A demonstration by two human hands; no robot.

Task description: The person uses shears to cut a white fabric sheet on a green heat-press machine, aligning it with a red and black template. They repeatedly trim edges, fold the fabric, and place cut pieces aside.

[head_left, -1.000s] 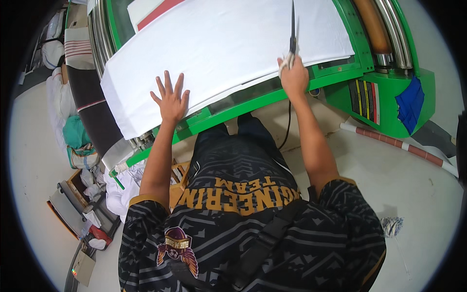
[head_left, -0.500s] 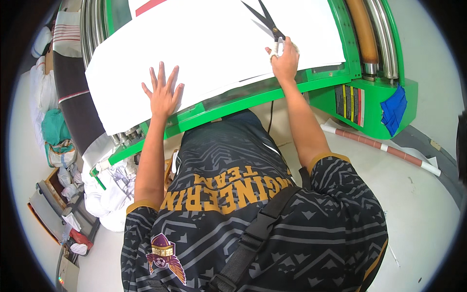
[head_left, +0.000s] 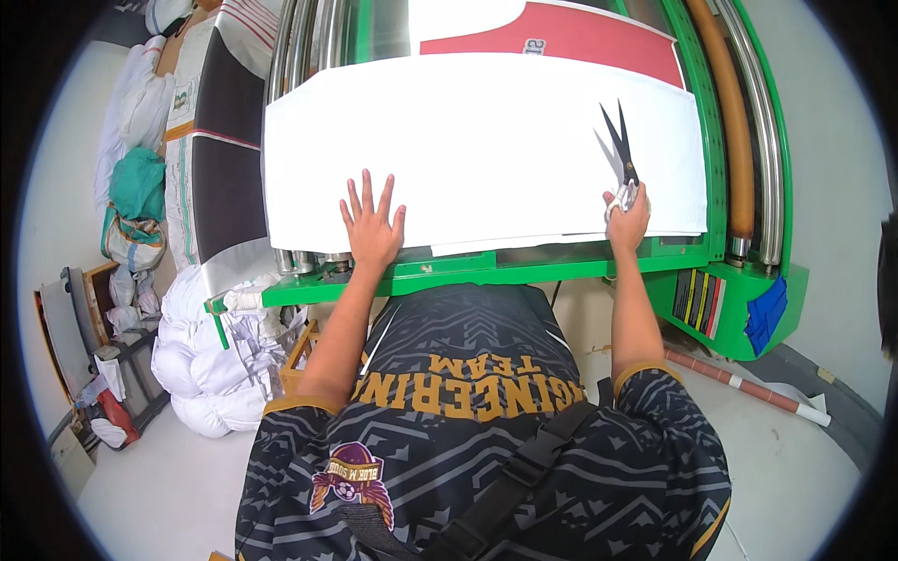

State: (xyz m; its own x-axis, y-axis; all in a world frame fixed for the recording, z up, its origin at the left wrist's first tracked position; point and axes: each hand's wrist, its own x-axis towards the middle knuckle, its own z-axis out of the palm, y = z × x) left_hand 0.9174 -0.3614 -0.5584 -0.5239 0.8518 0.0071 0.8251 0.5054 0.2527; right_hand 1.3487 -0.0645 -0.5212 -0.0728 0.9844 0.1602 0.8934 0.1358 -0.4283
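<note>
A broad white sheet [head_left: 486,150] lies on the green-framed machine in front of me; I cannot tell whether it is paper or cloth. My left hand [head_left: 376,232] rests palm down near its front left edge, fingers spread, holding nothing. Toward the sheet's right end, my right hand [head_left: 629,224] is closed round the pale, wrapped-looking handles of black scissors [head_left: 622,145]. Their blades stand slightly apart and point away from me above the sheet. Past the sheet's far edge shows a red panel [head_left: 599,42] with a small pale print.
The machine's green front rail [head_left: 449,280] runs between me and the sheet. Metal rollers [head_left: 301,56] stand at left, a brown roller [head_left: 725,122] at right. White bundles [head_left: 210,360] lie on the floor at left, and a reddish-brown roll [head_left: 748,385] at right.
My view has shifted, so more of the red panel shows beyond the sheet. The scissors point more directly away, with blades looking closer together. My left hand stays flat on the sheet.
</note>
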